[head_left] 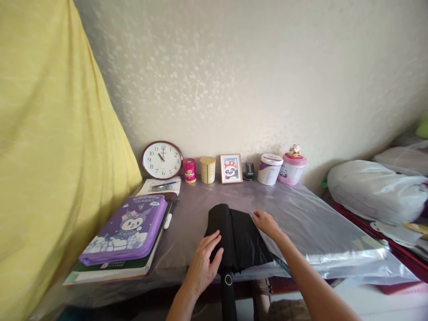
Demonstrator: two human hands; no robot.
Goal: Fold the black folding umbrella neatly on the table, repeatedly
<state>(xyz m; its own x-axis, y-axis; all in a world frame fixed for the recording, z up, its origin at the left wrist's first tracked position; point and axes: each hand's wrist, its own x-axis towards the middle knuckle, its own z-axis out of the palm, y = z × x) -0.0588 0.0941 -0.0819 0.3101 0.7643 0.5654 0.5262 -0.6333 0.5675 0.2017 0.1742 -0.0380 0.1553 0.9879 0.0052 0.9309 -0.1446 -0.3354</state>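
Note:
A folded black umbrella (pixel 230 236) lies on the plastic-covered table, its canopy loose and spread to the right. Its black handle (pixel 228 296), with a round silver-rimmed button, sticks out over the near edge. My left hand (pixel 205 258) rests on the left side of the canopy with fingers stretched and thumb apart. At the upper right edge of the fabric, my right hand (pixel 265 224) has its fingers bent together on the cloth; the fingertips are partly hidden.
A purple zip case (pixel 130 227) lies on books at the left, beside a yellow curtain (pixel 67 147). Along the wall stand a clock (pixel 162 159), cans, a picture frame (pixel 231 168) and tubs. White bags (pixel 377 191) sit at the right.

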